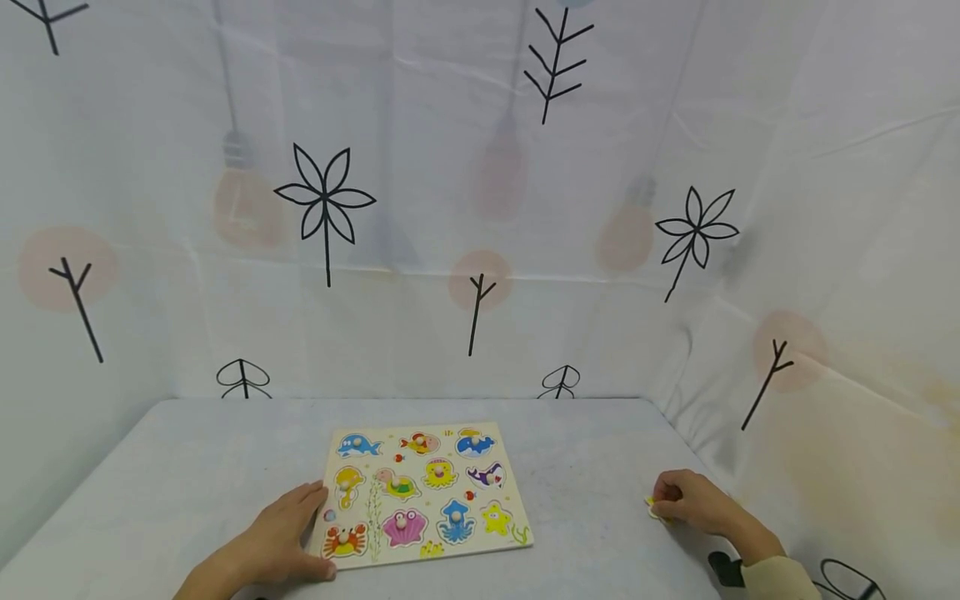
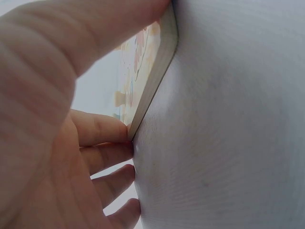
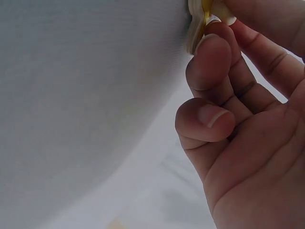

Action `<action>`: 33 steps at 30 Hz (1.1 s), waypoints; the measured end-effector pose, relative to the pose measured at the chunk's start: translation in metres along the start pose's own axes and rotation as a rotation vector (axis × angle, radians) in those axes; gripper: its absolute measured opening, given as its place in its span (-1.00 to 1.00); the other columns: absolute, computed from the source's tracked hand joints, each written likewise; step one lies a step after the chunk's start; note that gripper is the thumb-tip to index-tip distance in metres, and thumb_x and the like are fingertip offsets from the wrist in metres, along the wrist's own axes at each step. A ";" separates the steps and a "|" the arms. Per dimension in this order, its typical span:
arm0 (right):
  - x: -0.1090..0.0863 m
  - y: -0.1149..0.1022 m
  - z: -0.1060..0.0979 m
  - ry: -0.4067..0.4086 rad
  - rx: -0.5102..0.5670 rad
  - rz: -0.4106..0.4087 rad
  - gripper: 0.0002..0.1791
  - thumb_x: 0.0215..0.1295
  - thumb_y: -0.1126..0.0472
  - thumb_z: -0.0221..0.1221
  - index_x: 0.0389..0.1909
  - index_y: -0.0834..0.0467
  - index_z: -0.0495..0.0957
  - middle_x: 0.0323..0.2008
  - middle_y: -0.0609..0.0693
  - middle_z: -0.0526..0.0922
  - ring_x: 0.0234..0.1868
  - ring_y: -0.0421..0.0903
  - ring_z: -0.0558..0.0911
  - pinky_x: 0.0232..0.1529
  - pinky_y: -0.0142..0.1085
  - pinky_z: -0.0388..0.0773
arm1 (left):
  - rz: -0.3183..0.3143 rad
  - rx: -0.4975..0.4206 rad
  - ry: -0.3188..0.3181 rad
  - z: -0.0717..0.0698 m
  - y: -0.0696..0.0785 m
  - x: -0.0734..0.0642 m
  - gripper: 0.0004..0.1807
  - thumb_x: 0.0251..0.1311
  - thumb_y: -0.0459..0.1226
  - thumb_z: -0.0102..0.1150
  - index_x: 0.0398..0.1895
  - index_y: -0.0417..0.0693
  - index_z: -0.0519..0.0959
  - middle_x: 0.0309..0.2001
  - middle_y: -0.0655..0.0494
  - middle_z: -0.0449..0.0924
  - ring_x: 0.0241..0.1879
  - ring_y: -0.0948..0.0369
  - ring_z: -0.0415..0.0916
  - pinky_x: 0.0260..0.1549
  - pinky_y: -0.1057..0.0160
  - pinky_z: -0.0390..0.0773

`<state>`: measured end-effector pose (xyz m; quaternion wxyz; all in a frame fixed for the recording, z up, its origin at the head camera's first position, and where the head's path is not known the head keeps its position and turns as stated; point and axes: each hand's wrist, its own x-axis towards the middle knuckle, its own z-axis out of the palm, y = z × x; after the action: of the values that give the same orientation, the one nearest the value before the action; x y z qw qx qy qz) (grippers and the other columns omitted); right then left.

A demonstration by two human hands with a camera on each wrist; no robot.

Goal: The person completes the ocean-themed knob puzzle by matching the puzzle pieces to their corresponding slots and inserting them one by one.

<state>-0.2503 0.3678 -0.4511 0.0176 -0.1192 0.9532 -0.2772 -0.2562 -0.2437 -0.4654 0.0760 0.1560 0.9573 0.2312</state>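
A wooden peg puzzle board printed with sea animals lies on the table. Several of its animal pieces carry small round knobs, such as the crab and the pink shell. My left hand rests at the board's left side, thumb at the near corner and fairly straight fingers touching the left edge. Far to the right, my right hand pinches a yellow wooden puzzle piece by its pale knob, low over the table or touching it. My fingers hide most of that piece.
The table has a pale cloth top. Behind it and at the sides hangs a white curtain with plant and bulb drawings. A black object sits by my right wrist, beside the cream sleeve.
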 end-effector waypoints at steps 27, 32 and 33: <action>0.042 -0.083 0.040 -0.076 0.044 -0.188 -0.85 0.16 0.23 0.30 -0.46 0.11 0.50 -0.53 -0.16 0.51 -0.51 -0.31 0.43 -0.56 -0.42 0.41 | 0.048 -0.018 0.015 -0.002 -0.001 -0.002 0.22 -0.41 0.20 0.53 0.30 -0.38 0.29 0.33 -0.37 0.18 0.32 -0.31 0.07 0.25 -0.33 0.09; 0.050 -0.102 0.046 -0.094 0.005 -0.192 -0.85 0.17 0.21 0.31 -0.45 0.06 0.50 -0.52 -0.19 0.50 -0.49 -0.30 0.43 -0.53 -0.41 0.43 | 0.041 -0.018 0.008 -0.002 -0.002 -0.002 0.22 -0.40 0.20 0.52 0.30 -0.37 0.28 0.34 -0.37 0.17 0.32 -0.31 0.06 0.26 -0.33 0.09; 0.051 -0.106 0.048 -0.097 -0.004 -0.196 -0.85 0.17 0.20 0.31 -0.45 0.05 0.50 -0.52 -0.19 0.49 -0.49 -0.30 0.43 -0.53 -0.41 0.43 | 0.038 -0.020 0.006 -0.002 -0.001 -0.002 0.22 -0.40 0.20 0.52 0.30 -0.37 0.28 0.34 -0.37 0.17 0.32 -0.31 0.06 0.26 -0.33 0.09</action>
<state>-0.2723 0.2442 -0.4332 0.0364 -0.2250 0.9356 -0.2697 -0.2547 -0.2465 -0.4641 0.0701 0.1726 0.9521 0.2425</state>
